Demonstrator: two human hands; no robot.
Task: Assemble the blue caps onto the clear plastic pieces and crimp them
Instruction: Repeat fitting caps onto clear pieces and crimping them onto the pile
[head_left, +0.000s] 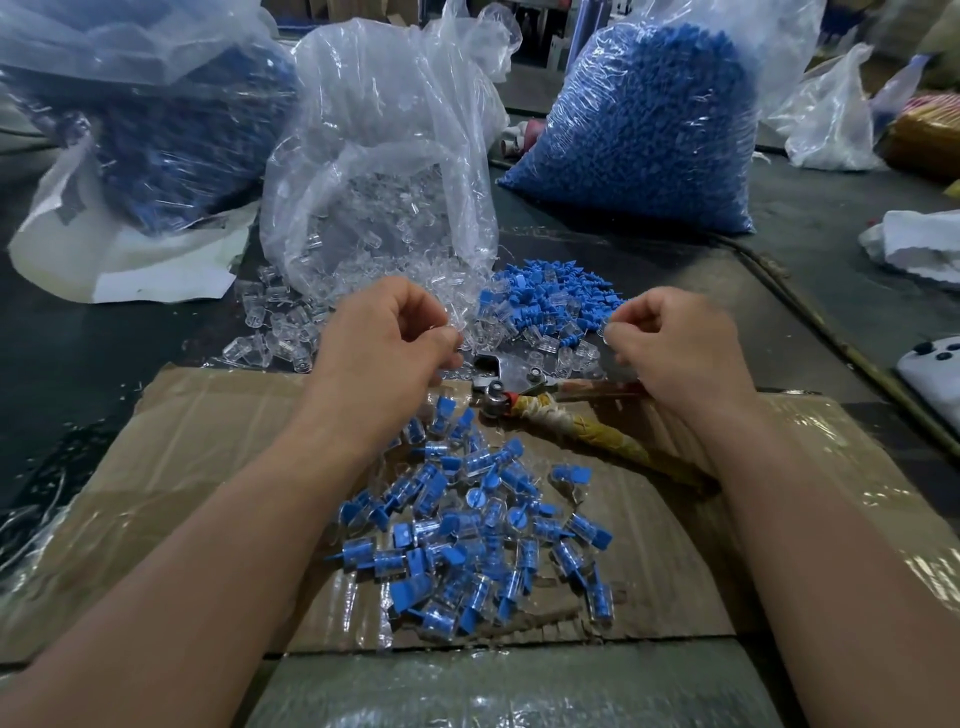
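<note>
Where the clear pieces (280, 325) spill from their bag (379, 171) beside the loose blue caps (545, 296), the left hand (384, 343) pinches one of them. The right hand (675, 353) curls at the caps' edge, and I cannot tell what it holds. Pliers (498, 382) lie between the hands at the cardboard's (208, 441) far edge. Assembled pieces (467, 535) crowd its middle, and dark worktop (78, 364) runs leftward.
</note>
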